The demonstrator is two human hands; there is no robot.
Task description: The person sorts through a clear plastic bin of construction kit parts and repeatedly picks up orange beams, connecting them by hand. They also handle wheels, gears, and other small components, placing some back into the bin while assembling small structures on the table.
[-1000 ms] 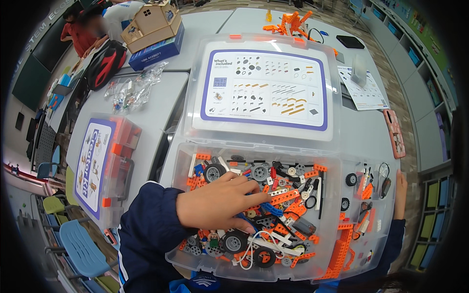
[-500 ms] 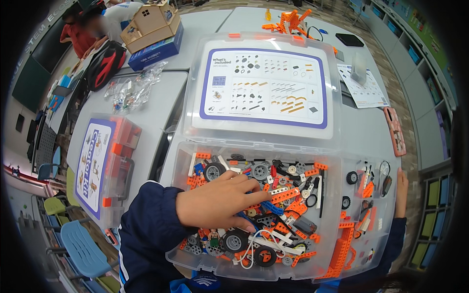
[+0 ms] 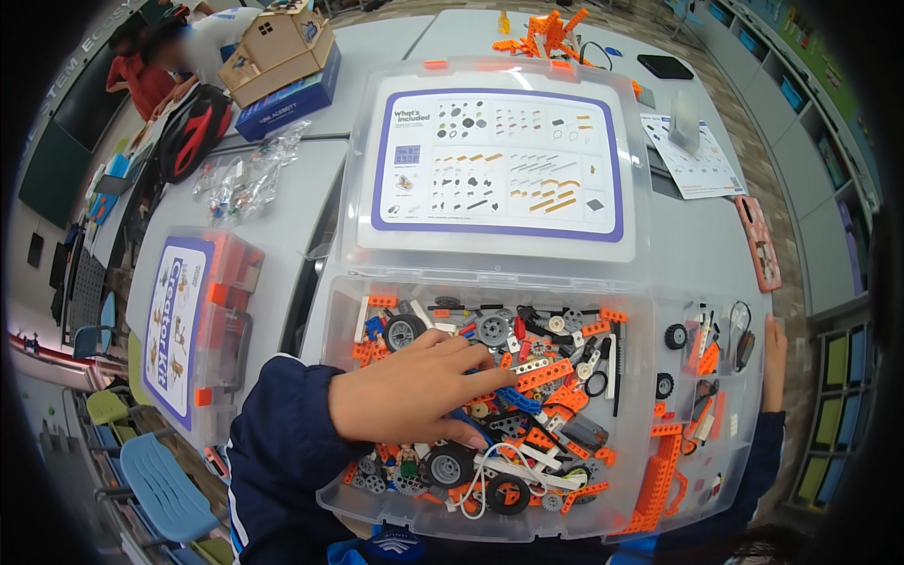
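My left hand (image 3: 414, 388) reaches into a clear plastic bin (image 3: 347, 315) of mixed building parts. Its fingers are spread over the pile, with the thumb apart from the forefinger and a blue beam (image 3: 516, 399) beside the fingertips. Around it lie an orange perforated beam (image 3: 544, 376), grey wheels (image 3: 492, 330) with and without black tyres, a white cord (image 3: 482, 485) and a small minifigure (image 3: 408, 461). At the right, my right hand (image 3: 774, 365) lies stretched out along the outer edge of a clear side tray (image 3: 744, 443), seen edge-on and holding nothing visible.
Behind the bin stands its open lid (image 3: 633, 169) with a printed parts sheet. A closed kit box (image 3: 231, 325) is on the left, below a bag of parts (image 3: 247, 179). Farther right lie a pink-cased phone (image 3: 758, 243), a paper sheet (image 3: 711, 169) and a black phone (image 3: 665, 67).
The whole view has shifted slightly, with the far things now a little left and higher. My left hand keeps its spread pose among the parts; my right hand stays by the tray edge.
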